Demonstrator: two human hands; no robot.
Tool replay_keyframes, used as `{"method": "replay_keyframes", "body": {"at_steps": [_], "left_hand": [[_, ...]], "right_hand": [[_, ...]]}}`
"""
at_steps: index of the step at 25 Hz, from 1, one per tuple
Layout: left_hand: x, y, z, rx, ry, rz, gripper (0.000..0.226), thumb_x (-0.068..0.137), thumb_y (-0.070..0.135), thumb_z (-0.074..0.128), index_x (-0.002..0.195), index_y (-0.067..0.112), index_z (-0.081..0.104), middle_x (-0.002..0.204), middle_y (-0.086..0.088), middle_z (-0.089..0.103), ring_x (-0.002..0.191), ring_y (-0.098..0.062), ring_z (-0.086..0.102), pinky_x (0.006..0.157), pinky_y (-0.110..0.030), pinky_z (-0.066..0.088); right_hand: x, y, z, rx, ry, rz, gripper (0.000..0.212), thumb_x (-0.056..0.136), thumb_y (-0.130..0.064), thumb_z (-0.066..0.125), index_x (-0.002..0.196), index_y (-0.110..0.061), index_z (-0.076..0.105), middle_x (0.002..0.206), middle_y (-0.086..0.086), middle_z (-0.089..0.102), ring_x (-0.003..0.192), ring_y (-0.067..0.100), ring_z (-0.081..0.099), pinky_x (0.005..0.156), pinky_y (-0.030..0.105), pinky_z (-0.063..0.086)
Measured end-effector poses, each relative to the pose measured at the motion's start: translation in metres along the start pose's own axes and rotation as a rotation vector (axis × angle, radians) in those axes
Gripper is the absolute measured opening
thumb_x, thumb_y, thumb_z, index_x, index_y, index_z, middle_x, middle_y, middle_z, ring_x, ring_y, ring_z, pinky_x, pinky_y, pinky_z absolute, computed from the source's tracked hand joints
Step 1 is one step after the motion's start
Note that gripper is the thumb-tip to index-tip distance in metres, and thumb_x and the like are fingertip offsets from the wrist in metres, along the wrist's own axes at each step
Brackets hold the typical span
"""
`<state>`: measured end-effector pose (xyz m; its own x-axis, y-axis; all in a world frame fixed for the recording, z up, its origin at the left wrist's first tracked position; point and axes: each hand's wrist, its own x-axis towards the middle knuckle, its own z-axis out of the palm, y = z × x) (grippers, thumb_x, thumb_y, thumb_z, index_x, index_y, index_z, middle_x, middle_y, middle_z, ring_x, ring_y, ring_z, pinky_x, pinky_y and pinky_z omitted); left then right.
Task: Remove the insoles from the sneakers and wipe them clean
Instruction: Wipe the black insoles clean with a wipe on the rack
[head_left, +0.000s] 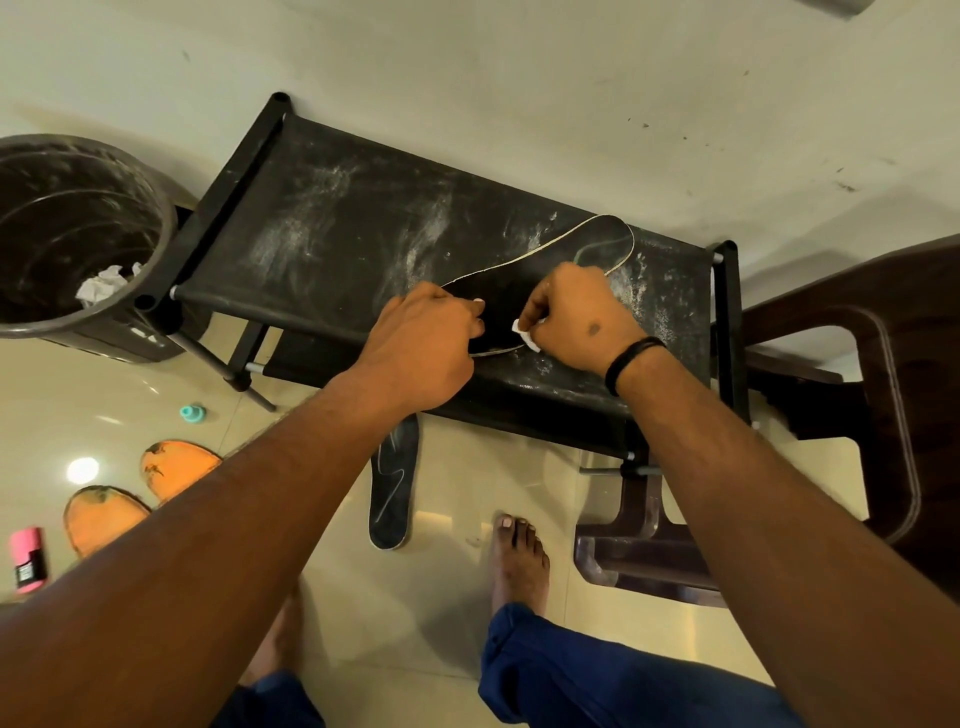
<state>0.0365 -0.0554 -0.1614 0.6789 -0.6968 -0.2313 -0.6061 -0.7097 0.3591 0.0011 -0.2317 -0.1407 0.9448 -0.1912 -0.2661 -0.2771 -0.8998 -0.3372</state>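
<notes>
A black insole (582, 254) with a pale edge lies on the dusty black fabric rack (332, 218). My left hand (421, 348) pinches the insole's near end and holds it down. My right hand (571, 317) grips a small white wipe (525, 335) and presses it on the insole beside the left hand. A second black insole (393, 493) lies on the floor below the rack. Two orange insoles (176, 465) (101, 517) lie on the floor at the left.
A dark bin (67, 234) with crumpled white paper stands at the left of the rack. A brown plastic chair (831, 415) stands at the right. A pink bottle (27, 558) and a teal cap (193, 413) lie on the tiled floor. My bare feet are below.
</notes>
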Motion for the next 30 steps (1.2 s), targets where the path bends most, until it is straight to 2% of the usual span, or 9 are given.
{"method": "replay_keyframes", "body": {"at_steps": [4, 9, 13, 15, 18, 21, 23, 26, 30], "left_hand": [[0.0, -0.002, 0.0, -0.012, 0.013, -0.003, 0.038, 0.095, 0.016, 0.053, 0.13, 0.028, 0.063, 0.145, 0.006, 0.052, 0.135, -0.024, 0.034, 0.108, -0.044, 0.033], [0.003, -0.004, 0.004, -0.065, 0.043, 0.013, 0.049, 0.095, 0.012, 0.057, 0.142, 0.023, 0.053, 0.154, 0.01, 0.042, 0.138, -0.025, 0.037, 0.111, -0.043, 0.037], [0.009, -0.011, 0.005, -0.202, 0.137, -0.051, 0.042, 0.088, 0.009, 0.068, 0.129, 0.014, 0.064, 0.137, -0.005, 0.059, 0.121, -0.025, 0.057, 0.1, -0.037, 0.049], [0.009, -0.012, 0.006, -0.184, 0.129, -0.057, 0.037, 0.087, 0.009, 0.068, 0.123, 0.016, 0.068, 0.134, -0.005, 0.061, 0.119, -0.024, 0.058, 0.098, -0.038, 0.051], [0.009, -0.009, 0.005, -0.15, 0.092, -0.043, 0.042, 0.092, 0.013, 0.065, 0.134, 0.016, 0.062, 0.15, 0.002, 0.048, 0.134, -0.024, 0.046, 0.109, -0.04, 0.043], [0.008, -0.007, 0.002, -0.122, 0.057, -0.029, 0.045, 0.096, 0.014, 0.061, 0.141, 0.016, 0.055, 0.155, 0.005, 0.042, 0.14, -0.024, 0.038, 0.113, -0.04, 0.036], [0.007, -0.007, 0.001, -0.121, 0.053, -0.031, 0.045, 0.097, 0.013, 0.06, 0.141, 0.016, 0.055, 0.155, 0.005, 0.041, 0.141, -0.024, 0.037, 0.114, -0.04, 0.035], [0.009, -0.008, 0.004, -0.113, 0.052, -0.05, 0.044, 0.096, 0.014, 0.061, 0.139, 0.019, 0.057, 0.152, 0.003, 0.046, 0.138, -0.026, 0.04, 0.111, -0.042, 0.038], [0.011, -0.01, 0.009, -0.119, 0.053, -0.064, 0.034, 0.09, 0.018, 0.066, 0.123, 0.025, 0.068, 0.14, -0.003, 0.056, 0.119, -0.024, 0.055, 0.1, -0.042, 0.05]], "right_hand": [[0.0, -0.019, 0.004, 0.052, -0.118, -0.111, 0.013, 0.078, -0.005, 0.071, 0.08, -0.014, 0.079, 0.081, -0.001, 0.074, 0.075, 0.01, 0.067, 0.07, 0.023, 0.056], [0.004, 0.002, -0.001, 0.061, 0.091, 0.067, 0.014, 0.081, -0.004, 0.067, 0.08, -0.011, 0.078, 0.074, -0.002, 0.066, 0.067, 0.005, 0.057, 0.071, 0.021, 0.05], [-0.007, -0.027, 0.006, 0.086, -0.098, -0.099, 0.01, 0.075, -0.007, 0.07, 0.076, -0.011, 0.078, 0.077, 0.002, 0.074, 0.069, 0.013, 0.067, 0.065, 0.026, 0.056], [-0.006, -0.035, 0.009, 0.086, -0.12, -0.135, 0.009, 0.074, -0.007, 0.07, 0.073, -0.011, 0.077, 0.073, 0.004, 0.073, 0.067, 0.016, 0.067, 0.061, 0.026, 0.055], [0.004, -0.015, 0.005, 0.067, -0.021, -0.029, 0.011, 0.08, -0.006, 0.069, 0.079, -0.012, 0.078, 0.078, 0.001, 0.072, 0.072, 0.012, 0.066, 0.072, 0.024, 0.056], [0.012, 0.018, 0.0, 0.039, 0.179, 0.149, 0.012, 0.084, -0.004, 0.068, 0.08, -0.011, 0.077, 0.082, 0.004, 0.071, 0.077, 0.015, 0.066, 0.082, 0.031, 0.057], [0.012, 0.025, 0.002, 0.015, 0.231, 0.202, 0.013, 0.083, -0.001, 0.068, 0.082, -0.011, 0.076, 0.089, 0.007, 0.071, 0.083, 0.019, 0.068, 0.083, 0.034, 0.058], [0.006, 0.003, 0.009, 0.015, 0.133, 0.086, 0.009, 0.082, -0.007, 0.071, 0.081, -0.014, 0.077, 0.084, 0.005, 0.073, 0.079, 0.017, 0.067, 0.077, 0.027, 0.056], [0.003, -0.026, 0.017, -0.002, -0.017, -0.103, 0.009, 0.081, -0.01, 0.069, 0.08, -0.014, 0.077, 0.082, 0.006, 0.073, 0.077, 0.019, 0.067, 0.075, 0.031, 0.058]]}}
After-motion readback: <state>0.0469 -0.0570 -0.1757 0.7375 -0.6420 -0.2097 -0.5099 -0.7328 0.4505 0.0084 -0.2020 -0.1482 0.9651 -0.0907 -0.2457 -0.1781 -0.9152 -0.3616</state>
